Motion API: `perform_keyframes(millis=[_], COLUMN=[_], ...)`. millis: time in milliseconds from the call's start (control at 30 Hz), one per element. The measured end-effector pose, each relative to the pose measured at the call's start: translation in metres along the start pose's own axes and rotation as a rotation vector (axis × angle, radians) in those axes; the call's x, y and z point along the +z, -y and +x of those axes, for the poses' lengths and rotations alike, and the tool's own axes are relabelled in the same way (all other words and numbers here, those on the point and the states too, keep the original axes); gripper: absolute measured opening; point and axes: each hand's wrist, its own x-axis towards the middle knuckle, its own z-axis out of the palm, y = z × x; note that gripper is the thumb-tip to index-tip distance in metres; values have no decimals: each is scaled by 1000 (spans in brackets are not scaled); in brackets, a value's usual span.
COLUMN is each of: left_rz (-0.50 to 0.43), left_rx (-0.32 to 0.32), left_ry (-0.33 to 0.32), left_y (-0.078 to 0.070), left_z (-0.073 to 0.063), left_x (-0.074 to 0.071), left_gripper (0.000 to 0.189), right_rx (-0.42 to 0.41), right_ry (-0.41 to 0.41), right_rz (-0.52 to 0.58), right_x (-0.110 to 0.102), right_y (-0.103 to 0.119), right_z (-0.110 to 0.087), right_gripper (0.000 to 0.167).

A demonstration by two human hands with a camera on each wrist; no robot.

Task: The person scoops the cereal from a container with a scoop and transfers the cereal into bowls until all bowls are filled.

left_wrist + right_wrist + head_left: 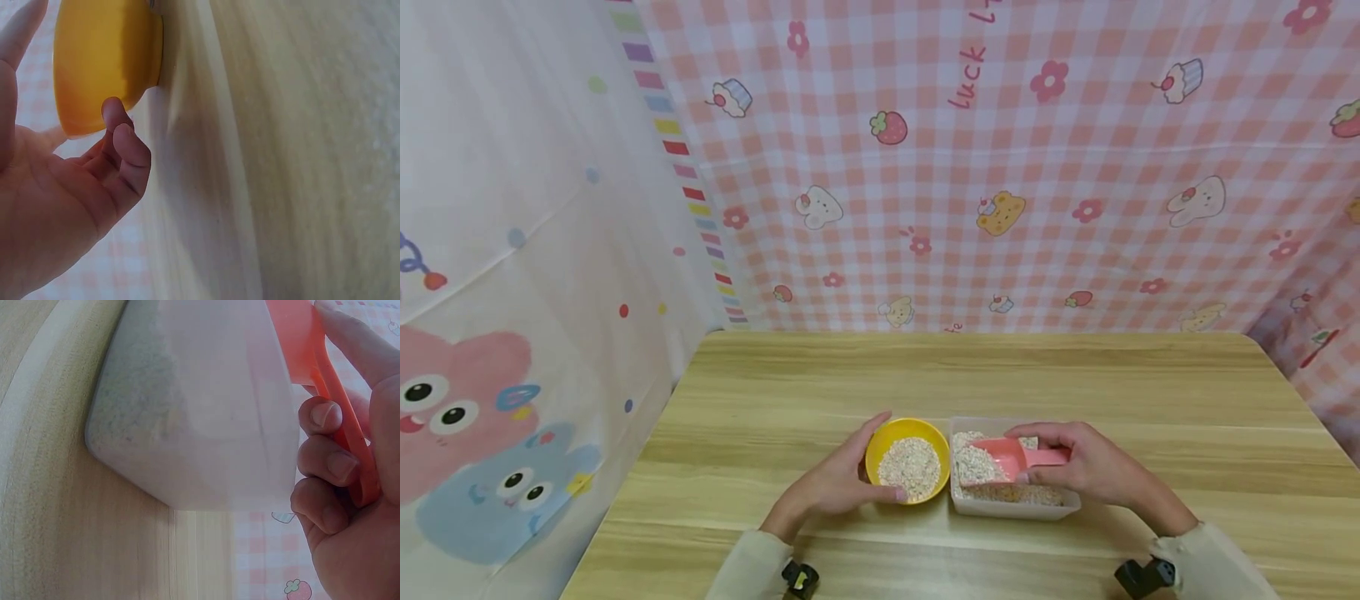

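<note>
My left hand (pixel 841 478) holds a yellow bowl (pixel 891 432) from its left side, thumb over the near rim and fingers along the far side. Pale oat flakes (pixel 910 467) cover the bowl's bottom. In the left wrist view the bowl's smooth outer wall (pixel 94 56) shows, with curled fingers by it. My right hand (pixel 1086 461) grips the handle of a pink scoop (pixel 1009 456) over a clear plastic container (pixel 1011 509). Flakes lie at the scoop's mouth and in the container. The right wrist view shows several fingers wrapped around the scoop's handle (pixel 350 425).
The bowl and container stand side by side on a wood-grain table (pixel 820 375). A pink checked cloth (pixel 940 183) hangs behind the table's far edge, and a white printed curtain (pixel 587 250) hangs at the left. Dark wrist mounts (pixel 1142 577) sit near both sleeves.
</note>
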Motion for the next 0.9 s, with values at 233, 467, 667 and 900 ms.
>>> perform_keyframes(millis=[233, 467, 667, 900], left_rz=[2, 8, -7, -36], left_rx=[1, -10, -16, -38], left_ry=[26, 39, 43, 42], left_y=[1, 1, 1, 0], left_z=[0, 2, 3, 3], left_x=[4, 6, 7, 7], left_gripper=[116, 118, 118, 117], right_rx=[-14, -36, -54, -68], right_ry=[-6, -10, -14, -33], right_rz=[-4, 2, 8, 1], right_x=[1, 1, -1, -3], right_y=[0, -4, -5, -3], right_z=[0, 1, 0, -1], right_gripper=[50, 48, 46, 46])
